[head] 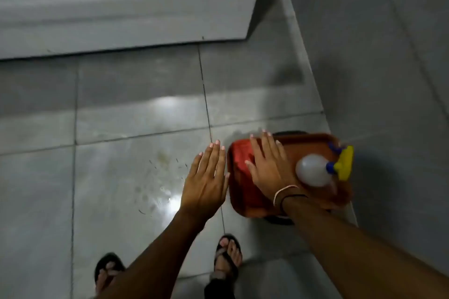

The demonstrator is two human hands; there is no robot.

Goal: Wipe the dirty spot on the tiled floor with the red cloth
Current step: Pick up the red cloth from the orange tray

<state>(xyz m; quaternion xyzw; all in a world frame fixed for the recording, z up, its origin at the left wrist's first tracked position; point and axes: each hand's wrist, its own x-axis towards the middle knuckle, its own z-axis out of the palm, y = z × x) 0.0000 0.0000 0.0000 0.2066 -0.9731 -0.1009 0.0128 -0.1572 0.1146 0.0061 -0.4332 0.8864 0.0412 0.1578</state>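
I am reaching my right hand [267,167], fingers spread and grasping nothing, over the red cloth [240,165] lying at the tray's [313,139] left edge; my left hand [206,177] is hovering flat and empty; I am aiming to pinch the cloth fully, avoiding the spray bottle [315,170], before wiping the dirty spot [160,177].

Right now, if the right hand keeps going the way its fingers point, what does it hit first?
The cloth. The right hand is spread open over it on the tray, fingers aimed up-left. Whether it already touches is unclear; depth is hard to judge here.

The cloth [239,162] and bottle [313,170] lie on the tray [303,139], right of the dirty spot [162,177] on the floor [136,109].
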